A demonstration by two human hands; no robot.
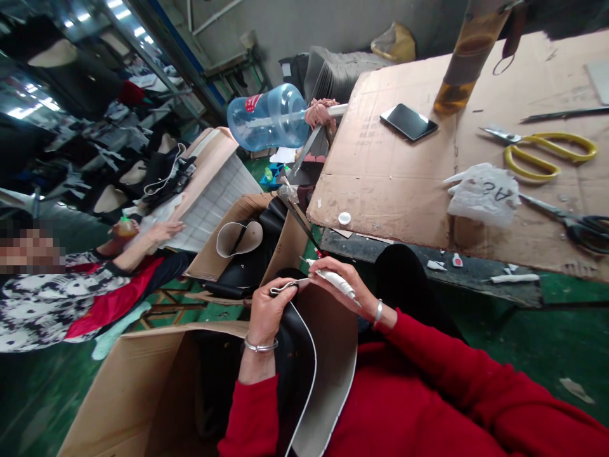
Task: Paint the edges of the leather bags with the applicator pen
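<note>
My left hand (265, 312) is closed on the folded top edge of a black sheet of material with a pale grey lining (333, 336), which hangs curved down against my lap. Close beside it, my right hand (358, 279) grips a small white squeeze tube (335, 284) with a thin tip that points left. The right fingertips also meet the edge of the sheet near the left thumb. What the fingers cover at the edge is hidden.
An open cardboard box (128, 381) stands at my left, another box (297, 235) with black pieces ahead. On the cardboard-covered table (380, 190) lie a phone (409, 122), yellow-handled scissors (547, 149), black-handled scissors (583, 225) and a plastic bag (485, 193). A co-worker (99, 285) sits at left.
</note>
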